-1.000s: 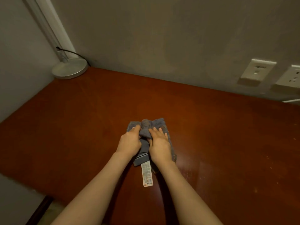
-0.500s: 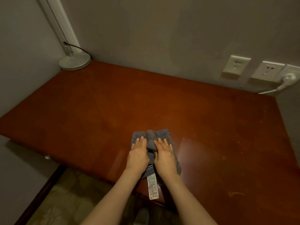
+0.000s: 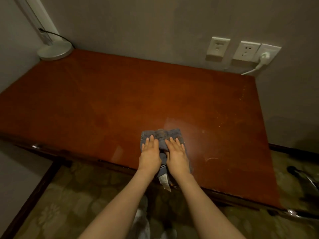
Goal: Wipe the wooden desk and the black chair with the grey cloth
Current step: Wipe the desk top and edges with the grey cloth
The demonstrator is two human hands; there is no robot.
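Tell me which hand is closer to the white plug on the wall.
Right. The right hand presses the grey cloth, down-left of the white plug; the left hand lies farther left.

both hands (image 3: 163,156) lie side by side on the cloth (image 3: 161,135) near the desk (image 3: 103,104) front edge.

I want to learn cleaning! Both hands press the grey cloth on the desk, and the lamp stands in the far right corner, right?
No. The head view shows the lamp in the far left corner. Left hand and right hand do press the cloth on the desk.
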